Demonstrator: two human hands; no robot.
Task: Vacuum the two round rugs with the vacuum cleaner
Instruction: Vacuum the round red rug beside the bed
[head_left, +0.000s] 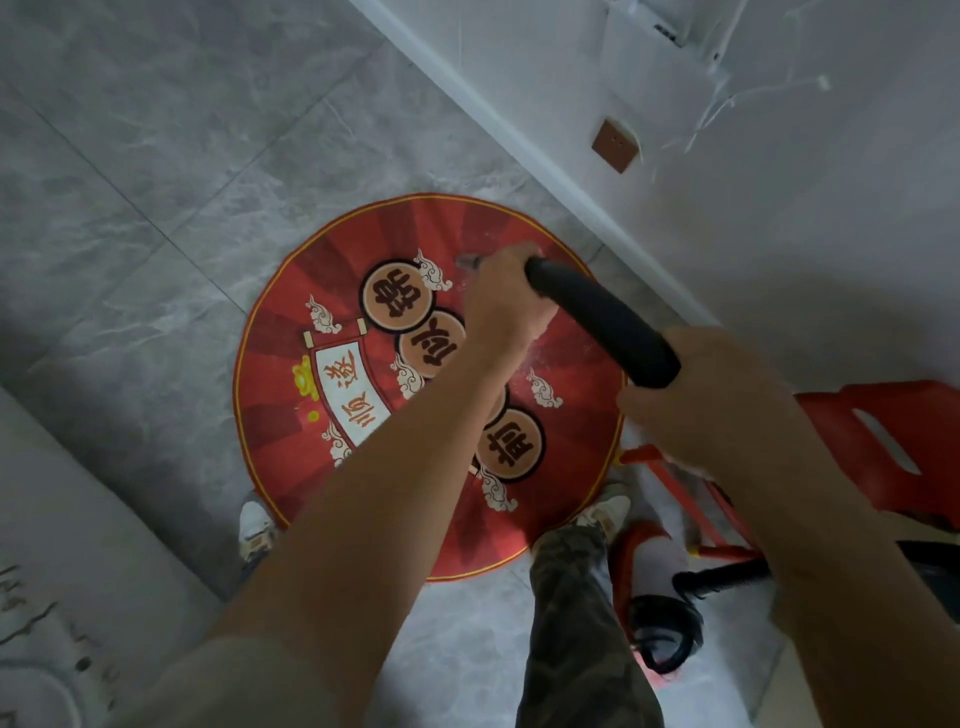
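1. Left hand (501, 304) curls round the lower end of the black wand (602, 322), over the rug's far side.
2. Right hand (691, 410) grips the wand's upper end.
3. Red round rug (270, 415) lies on grey tiles (156, 208), close to the wall (779, 234).
4. Red stool (883, 436) stands just beside the rug's right edge; the vacuum (665, 623) and its hose (727, 579) sit on the floor near the right shoe (605, 512), at the rug's near edge.

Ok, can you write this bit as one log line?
step: vacuuming red round rug | left hand: grips vacuum tube, far end | right hand: grips near end
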